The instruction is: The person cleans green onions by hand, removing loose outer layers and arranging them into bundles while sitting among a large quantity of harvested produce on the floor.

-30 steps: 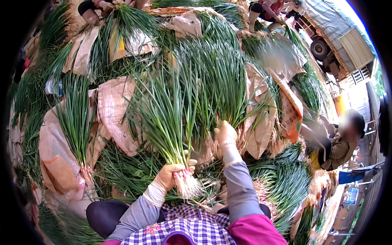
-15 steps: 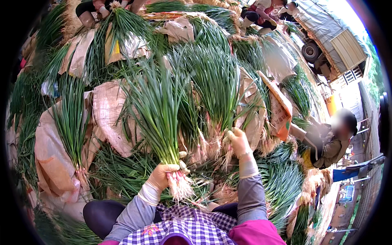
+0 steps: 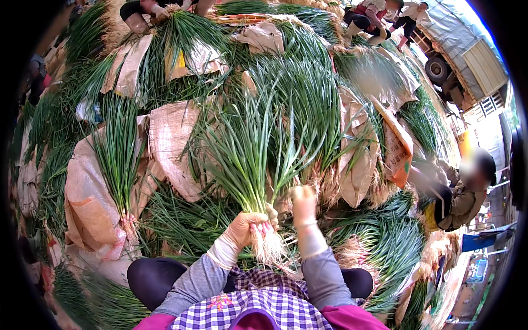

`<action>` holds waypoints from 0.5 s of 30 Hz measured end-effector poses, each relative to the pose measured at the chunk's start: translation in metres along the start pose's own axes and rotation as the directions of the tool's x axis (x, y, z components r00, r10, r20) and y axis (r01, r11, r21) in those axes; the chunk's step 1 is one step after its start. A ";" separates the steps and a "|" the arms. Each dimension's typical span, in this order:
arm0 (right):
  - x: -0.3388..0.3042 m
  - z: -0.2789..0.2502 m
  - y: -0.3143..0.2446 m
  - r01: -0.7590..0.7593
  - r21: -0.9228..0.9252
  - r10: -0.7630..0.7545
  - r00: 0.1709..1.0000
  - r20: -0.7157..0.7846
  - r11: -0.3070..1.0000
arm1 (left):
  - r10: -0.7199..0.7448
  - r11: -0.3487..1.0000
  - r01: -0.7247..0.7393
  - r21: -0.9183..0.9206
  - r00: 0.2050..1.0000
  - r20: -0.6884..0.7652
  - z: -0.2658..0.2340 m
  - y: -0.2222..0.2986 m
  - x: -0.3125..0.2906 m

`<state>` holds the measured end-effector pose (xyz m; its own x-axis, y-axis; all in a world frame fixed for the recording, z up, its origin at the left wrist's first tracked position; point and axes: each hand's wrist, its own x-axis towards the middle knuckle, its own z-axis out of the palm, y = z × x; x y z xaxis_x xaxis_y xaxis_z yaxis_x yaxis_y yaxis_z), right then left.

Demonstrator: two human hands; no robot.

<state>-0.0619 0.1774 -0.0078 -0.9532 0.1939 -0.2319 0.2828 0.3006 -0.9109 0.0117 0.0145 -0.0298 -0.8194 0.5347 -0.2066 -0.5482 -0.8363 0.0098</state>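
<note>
Left hand [image 3: 246,226] grips one bunch of long green scallions with white roots [image 3: 250,165] upright above the lap; right hand [image 3: 303,202], gloved and loosely open, reaches beside it. Many piled scallions on tan woven sacks [image 3: 170,148] seem left.

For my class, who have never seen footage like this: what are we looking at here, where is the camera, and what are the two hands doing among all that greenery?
There is no machine here. A person wears a wide fisheye camera on the head, looking down, so straight edges bend toward the round rim. The two sleeved forearms coming up from the bottom edge are that person's own. The left hand is closed around a bunch of green onions just above the pale roots, holding it upright. The right hand is raised beside it, held open against the next green onions of the heap, gripping nothing that I can see. All around lie heaps of green onions on woven sacks. A purple checked apron shows at the bottom. Another person crouches at the right edge, and a truck stands beyond.
</note>
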 end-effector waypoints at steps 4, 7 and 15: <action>-0.001 -0.035 0.008 0.337 -0.716 0.298 0.740 0.603 0.612 | -0.004 1.000 0.004 -0.008 0.999 -0.040 0.000 0.001 -0.011; -0.007 -0.026 0.005 -0.071 -0.314 0.241 0.803 0.545 0.947 | 0.007 0.999 -0.003 0.034 0.995 -0.097 0.021 0.005 -0.014; -0.014 0.034 -0.027 0.177 -0.245 -0.058 0.902 0.428 0.953 | 0.004 0.977 0.016 0.211 0.996 -0.094 0.001 0.007 -0.022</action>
<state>-0.0601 0.1349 0.0084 -0.9217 -0.2425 -0.3028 0.1268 0.5495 -0.8258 0.0256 -0.0029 -0.0242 -0.8024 0.5173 -0.2975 -0.5839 -0.7834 0.2129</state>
